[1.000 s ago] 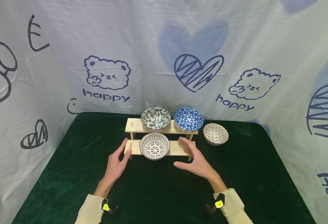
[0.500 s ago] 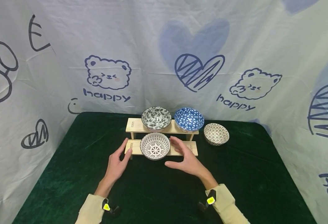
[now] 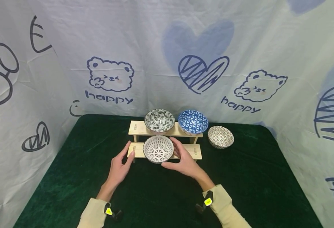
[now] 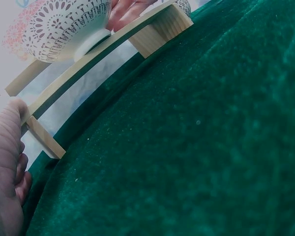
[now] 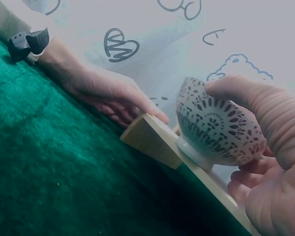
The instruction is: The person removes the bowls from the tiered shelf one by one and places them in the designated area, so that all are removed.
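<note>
A white bowl with a dark petal pattern [image 3: 158, 149] sits on the lower step of a wooden two-tier stand [image 3: 191, 148]. My right hand [image 3: 185, 162] holds this bowl from its right side. In the right wrist view, the thumb lies at the rim of the bowl [image 5: 214, 125] and the fingers curl beneath its far side. My left hand [image 3: 119, 168] grips the left end of the lower step, thumb at the board's end in the left wrist view. On the upper step stand a black-and-white floral bowl [image 3: 159, 121] and a blue triangle-patterned bowl [image 3: 193, 122].
A smaller brown-patterned bowl [image 3: 220, 137] stands on the dark green cloth [image 3: 161, 196], right of the stand. White printed curtains [image 3: 155, 41] hang behind the table and at both sides.
My right hand has moved left from over the lower step's right part to the petal-patterned bowl and taken hold of it. The left hand stays at the step's left end.
</note>
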A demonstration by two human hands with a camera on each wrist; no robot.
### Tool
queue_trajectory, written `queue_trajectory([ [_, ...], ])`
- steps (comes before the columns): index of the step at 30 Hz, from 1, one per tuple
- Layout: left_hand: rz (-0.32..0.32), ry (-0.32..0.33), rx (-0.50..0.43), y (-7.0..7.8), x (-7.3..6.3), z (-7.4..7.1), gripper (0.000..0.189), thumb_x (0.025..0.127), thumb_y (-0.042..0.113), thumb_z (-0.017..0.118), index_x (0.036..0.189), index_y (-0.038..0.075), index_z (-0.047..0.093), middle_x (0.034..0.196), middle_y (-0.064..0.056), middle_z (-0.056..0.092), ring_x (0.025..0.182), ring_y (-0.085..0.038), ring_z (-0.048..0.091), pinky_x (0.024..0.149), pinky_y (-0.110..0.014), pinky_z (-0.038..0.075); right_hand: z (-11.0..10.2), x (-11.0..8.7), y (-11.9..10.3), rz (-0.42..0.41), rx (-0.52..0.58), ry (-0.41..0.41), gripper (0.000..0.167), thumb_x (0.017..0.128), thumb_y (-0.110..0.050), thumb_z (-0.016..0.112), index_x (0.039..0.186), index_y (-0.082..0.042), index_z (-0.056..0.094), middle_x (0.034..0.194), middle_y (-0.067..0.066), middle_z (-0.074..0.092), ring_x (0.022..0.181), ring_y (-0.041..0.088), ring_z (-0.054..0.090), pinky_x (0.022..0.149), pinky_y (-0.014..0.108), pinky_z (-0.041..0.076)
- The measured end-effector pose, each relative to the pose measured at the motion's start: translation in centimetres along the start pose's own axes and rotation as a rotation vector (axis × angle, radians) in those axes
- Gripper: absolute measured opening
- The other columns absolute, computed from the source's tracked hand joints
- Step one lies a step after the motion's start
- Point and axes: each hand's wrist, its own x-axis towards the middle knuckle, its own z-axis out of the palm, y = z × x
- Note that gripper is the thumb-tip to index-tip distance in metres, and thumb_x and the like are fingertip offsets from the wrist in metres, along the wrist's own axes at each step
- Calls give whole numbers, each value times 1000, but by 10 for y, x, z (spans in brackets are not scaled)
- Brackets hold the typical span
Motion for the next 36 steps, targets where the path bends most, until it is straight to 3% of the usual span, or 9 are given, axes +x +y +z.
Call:
queue_trajectory([
  [5,-13,-7,2,0,-1,0,62,109,39,57,162,13,39,166,-4,38,152,-30,39,123,-58,32,9,3,0,1,57,21,107,83,-20,90,164,-11,20,165,14,36,152,29,38,123,47,33],
  [13,-17,-5,0,0,-1,0,62,109,39,57,162,14,39,166,-4,38,152,-29,39,123,-57,31,20,9,2,-33,95,47,112,79,-9,91,165,-16,19,160,12,37,144,30,45,117,47,43],
  [20,-23,-13,1,0,0,0,63,109,40,57,162,13,38,167,-4,37,152,-30,38,123,-58,31,23,10,5,-57,111,117,110,75,-6,93,163,-12,28,158,11,42,141,30,49,115,43,45],
  [30,-8,-2,2,-2,0,1,61,109,38,57,162,13,40,166,-5,39,151,-30,41,122,-58,32,28,7,6,-56,66,213,108,70,-8,97,160,-10,36,155,11,48,135,29,55,114,36,47],
  [36,-1,3,4,-2,0,0,61,108,39,57,162,13,40,165,-5,40,151,-31,41,122,-59,32,27,6,6,-71,60,229,106,71,-8,97,158,-6,38,154,16,49,132,33,57,110,34,50],
])
